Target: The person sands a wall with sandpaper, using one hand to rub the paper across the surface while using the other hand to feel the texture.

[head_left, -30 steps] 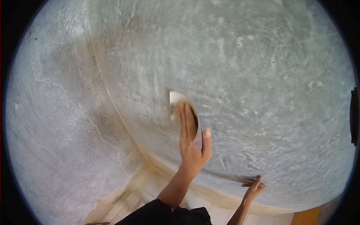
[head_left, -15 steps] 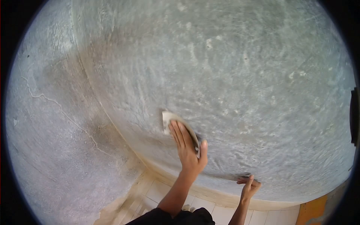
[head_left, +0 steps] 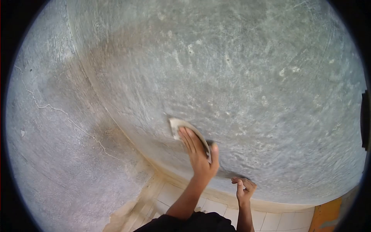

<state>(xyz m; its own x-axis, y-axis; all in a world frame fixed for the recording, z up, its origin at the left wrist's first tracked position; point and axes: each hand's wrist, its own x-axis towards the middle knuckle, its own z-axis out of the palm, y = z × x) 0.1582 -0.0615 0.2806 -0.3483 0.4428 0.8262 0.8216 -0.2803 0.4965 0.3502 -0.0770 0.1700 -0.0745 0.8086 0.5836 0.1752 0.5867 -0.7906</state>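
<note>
My left hand (head_left: 199, 152) presses a pale, bowed sheet of sandpaper (head_left: 174, 124) against the grey plastered wall (head_left: 247, 96). Its fingers lie over the sheet and the thumb is on the right edge; a dark underside shows along the curve. Lower and to the right, my right hand (head_left: 244, 189) is close to the wall's bottom part, with fingers curled and thumb raised. Whether anything is inside those fingers is hidden. A dark shadow falls on the wall beside it.
A second wall (head_left: 58, 154) with a long crack meets this one in a corner at left. White floor tiles (head_left: 214, 207) lie below, along a tan strip at the wall's foot. An orange panel (head_left: 326, 212) stands at lower right, and a dark object (head_left: 364, 120) juts in at the right edge.
My left hand and the sandpaper have shifted slightly right and down in view. My right hand has moved left, closer to the left one, and its fingers look more curled. The view has tilted a little.
</note>
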